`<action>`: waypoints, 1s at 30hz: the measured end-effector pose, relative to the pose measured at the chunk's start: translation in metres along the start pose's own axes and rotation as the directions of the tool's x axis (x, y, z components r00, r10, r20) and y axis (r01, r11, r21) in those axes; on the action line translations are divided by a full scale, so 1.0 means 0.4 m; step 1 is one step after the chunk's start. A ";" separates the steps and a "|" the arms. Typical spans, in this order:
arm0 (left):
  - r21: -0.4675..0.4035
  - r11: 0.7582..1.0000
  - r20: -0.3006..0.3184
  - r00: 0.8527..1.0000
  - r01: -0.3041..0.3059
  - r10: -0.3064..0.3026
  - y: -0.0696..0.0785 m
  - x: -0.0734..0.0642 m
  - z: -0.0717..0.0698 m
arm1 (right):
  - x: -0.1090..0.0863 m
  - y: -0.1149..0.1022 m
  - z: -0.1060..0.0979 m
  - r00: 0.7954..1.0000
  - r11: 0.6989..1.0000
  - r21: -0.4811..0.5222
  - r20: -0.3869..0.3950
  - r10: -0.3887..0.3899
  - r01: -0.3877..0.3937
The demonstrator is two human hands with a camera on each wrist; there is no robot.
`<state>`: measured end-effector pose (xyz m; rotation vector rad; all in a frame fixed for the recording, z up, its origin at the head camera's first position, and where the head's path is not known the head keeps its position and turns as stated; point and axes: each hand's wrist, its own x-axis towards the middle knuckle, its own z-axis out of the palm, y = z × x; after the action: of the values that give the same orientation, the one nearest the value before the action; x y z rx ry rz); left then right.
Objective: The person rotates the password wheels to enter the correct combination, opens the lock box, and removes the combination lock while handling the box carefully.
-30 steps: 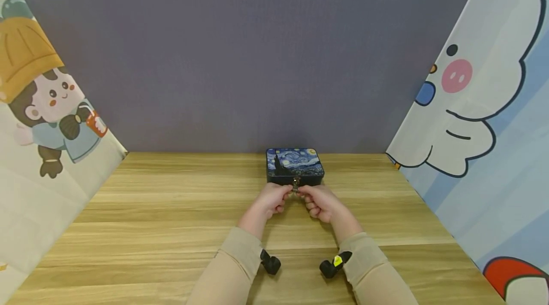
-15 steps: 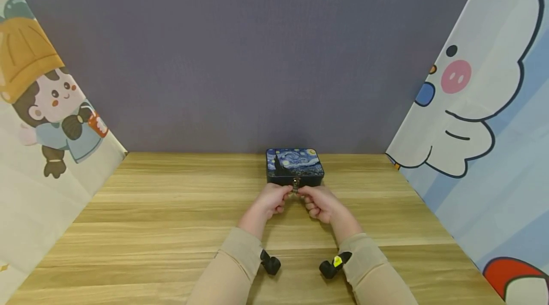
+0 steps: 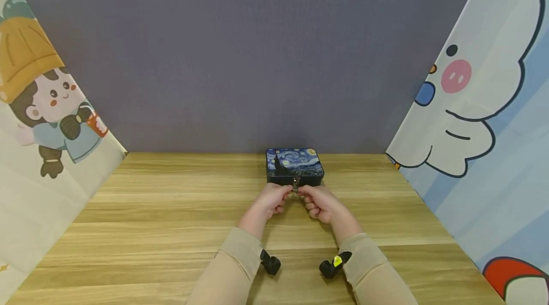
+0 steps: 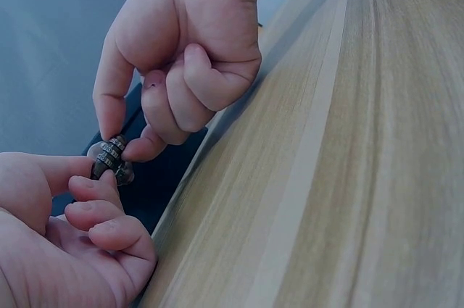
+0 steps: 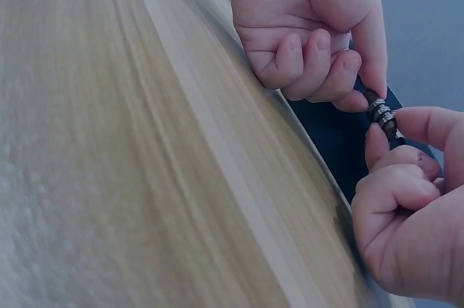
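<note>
A dark tin box (image 3: 295,163) with a starry night painting on its lid sits at the back of the table, lid down. From the latch at its front hangs a small combination padlock (image 4: 109,156) with rings of digits. My left hand (image 3: 273,196) pinches one end of the padlock between thumb and index finger. At the opposite end, my right hand (image 3: 321,200) pinches it the same way, its other fingers curled in toward the palm. In the right wrist view the number rings (image 5: 380,111) show between the two hands' fingertips; the digits are too small to read.
The wood-grain table (image 3: 171,228) meets a grey back panel (image 3: 257,57) just behind the box. Cartoon-printed sheets (image 3: 467,133) flank it on both sides. Small black devices (image 3: 271,263) stick out from the cuffs of both beige sleeves.
</note>
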<state>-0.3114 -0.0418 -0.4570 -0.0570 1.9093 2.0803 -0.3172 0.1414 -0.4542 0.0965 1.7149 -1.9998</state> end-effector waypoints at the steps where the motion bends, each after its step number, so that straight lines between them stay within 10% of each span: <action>1: 0.000 1.000 0.001 1.000 -0.001 0.001 -0.001 0.001 0.000 | 0.001 0.000 0.000 1.000 1.000 0.004 -0.002 0.002 -0.002; 30: -0.007 1.000 0.012 1.000 -0.019 0.019 -0.009 0.014 -0.003 | 0.009 0.004 -0.002 1.000 1.000 0.009 -0.026 0.005 -0.004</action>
<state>-0.3161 -0.0417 -0.4621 -0.0277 1.9030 2.0950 -0.3201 0.1409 -0.4571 0.1297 1.7208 -2.0112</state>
